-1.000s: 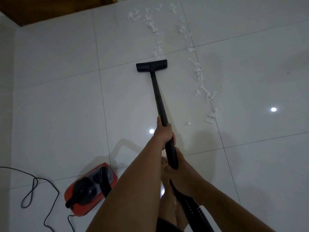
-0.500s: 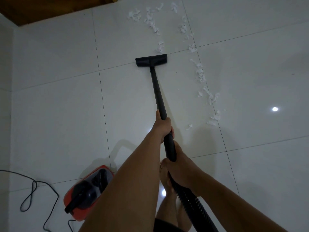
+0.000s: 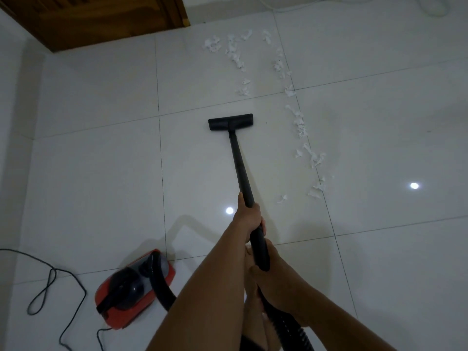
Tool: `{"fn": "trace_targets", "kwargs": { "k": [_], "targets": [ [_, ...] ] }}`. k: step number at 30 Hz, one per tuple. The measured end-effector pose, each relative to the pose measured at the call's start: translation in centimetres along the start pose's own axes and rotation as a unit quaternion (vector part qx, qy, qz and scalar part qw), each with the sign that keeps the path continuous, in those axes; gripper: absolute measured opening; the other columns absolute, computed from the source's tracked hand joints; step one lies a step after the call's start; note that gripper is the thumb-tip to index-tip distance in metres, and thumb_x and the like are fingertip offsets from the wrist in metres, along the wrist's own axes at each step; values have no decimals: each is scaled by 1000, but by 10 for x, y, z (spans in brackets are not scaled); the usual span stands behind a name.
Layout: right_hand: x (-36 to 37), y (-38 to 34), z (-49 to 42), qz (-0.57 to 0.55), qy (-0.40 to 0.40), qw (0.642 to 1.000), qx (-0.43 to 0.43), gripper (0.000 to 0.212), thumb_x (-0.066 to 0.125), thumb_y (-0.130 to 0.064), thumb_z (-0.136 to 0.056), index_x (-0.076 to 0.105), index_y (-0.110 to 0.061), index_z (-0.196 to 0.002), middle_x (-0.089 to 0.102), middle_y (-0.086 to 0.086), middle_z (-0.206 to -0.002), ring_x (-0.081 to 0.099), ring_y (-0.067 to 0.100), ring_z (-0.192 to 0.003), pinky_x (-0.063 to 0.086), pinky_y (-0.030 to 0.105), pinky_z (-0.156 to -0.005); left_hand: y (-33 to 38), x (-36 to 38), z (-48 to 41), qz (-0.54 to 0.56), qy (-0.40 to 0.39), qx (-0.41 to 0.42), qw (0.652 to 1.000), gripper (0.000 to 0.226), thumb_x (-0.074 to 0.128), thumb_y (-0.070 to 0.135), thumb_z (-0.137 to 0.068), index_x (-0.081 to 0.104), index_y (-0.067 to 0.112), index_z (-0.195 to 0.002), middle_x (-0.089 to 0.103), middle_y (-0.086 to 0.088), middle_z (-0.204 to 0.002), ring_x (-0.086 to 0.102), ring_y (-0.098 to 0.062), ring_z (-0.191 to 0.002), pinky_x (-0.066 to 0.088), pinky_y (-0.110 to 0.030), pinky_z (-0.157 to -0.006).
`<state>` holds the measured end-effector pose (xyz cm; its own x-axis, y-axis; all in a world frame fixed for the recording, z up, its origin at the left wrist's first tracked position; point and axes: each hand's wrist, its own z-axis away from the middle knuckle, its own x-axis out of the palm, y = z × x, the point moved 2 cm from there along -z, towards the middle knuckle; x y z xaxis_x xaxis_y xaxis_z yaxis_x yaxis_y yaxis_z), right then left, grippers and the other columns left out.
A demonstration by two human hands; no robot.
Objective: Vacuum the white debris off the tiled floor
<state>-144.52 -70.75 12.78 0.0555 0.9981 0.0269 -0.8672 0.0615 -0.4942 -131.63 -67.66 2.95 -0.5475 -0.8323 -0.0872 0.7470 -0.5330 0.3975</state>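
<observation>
Both of my hands hold a black vacuum wand (image 3: pixel 240 168). My left hand (image 3: pixel 248 216) grips the tube higher up; my right hand (image 3: pixel 271 274) grips it lower, just above the ribbed hose (image 3: pixel 291 333). The flat black floor nozzle (image 3: pixel 230 122) lies on the white tiled floor (image 3: pixel 101 173), short of the debris. White debris (image 3: pixel 301 127) runs in a trail to the nozzle's right, and more scraps (image 3: pixel 235 54) lie beyond it, with a small clump (image 3: pixel 243 91) just ahead.
The red and black vacuum body (image 3: pixel 131 287) sits on the floor at lower left, its power cord (image 3: pixel 50 279) looping further left. A brown wooden door (image 3: pixel 101 19) stands at the top left. My bare feet (image 3: pixel 253 312) are below the hands.
The nozzle has pulled back toward me, away from the small clump it was nearly touching. The view has tilted up, showing more of the door and far floor.
</observation>
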Motion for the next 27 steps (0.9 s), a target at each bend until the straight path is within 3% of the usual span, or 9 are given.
{"fn": "trace_targets", "kwargs": {
  "k": [3,7,13,19,23,27],
  "targets": [
    [-6,-4,-1,-10,-2,1000,-5,65,52,-14,-104,20,-36,-157,60,13,-83,56,12,-50,48,21,-45,8,1,0,-1,4,2,1000,68,39,24,-110,1,47,-161,57,-8,-71,54,-14,-50,56,-34,-63],
    [-10,-12,-7,-23,6,999,-22,77,54,-19,-106,7,-49,-159,65,15,-87,58,13,-48,48,23,-42,19,2,-6,1,5,2,1000,68,39,22,-110,1,47,-162,56,-6,-64,53,-14,-49,60,-38,-75],
    [-7,-20,-26,-48,-1,999,-25,80,57,-21,-106,6,-53,-158,65,18,-88,59,17,-57,52,26,-52,32,-5,-17,-4,6,4,1000,69,39,22,-110,1,47,-161,54,-5,-57,53,-15,-47,57,-34,-66],
    [-24,-48,-40,-32,-11,999,-17,80,54,-21,-106,4,-58,-156,70,29,-101,60,16,-49,50,25,-44,58,-10,-36,2,6,7,1000,70,39,21,-110,0,48,-161,55,-7,-62,53,-15,-48,57,-37,-67],
    [-37,-72,-52,-17,-7,1000,-11,80,51,-17,-106,3,-58,-156,67,24,-88,57,12,-39,47,24,-39,85,-13,-51,4,5,8,1000,67,38,22,-109,4,50,-160,55,-8,-63,53,-16,-48,57,-37,-66],
    [-47,-98,-62,-22,-16,1000,-14,82,49,-14,-104,3,-55,-158,64,20,-85,57,13,-41,50,25,-43,108,-19,-66,6,9,5,1000,67,39,22,-108,7,50,-159,55,-7,-63,53,-16,-49,59,-39,-72]
  ]
}}
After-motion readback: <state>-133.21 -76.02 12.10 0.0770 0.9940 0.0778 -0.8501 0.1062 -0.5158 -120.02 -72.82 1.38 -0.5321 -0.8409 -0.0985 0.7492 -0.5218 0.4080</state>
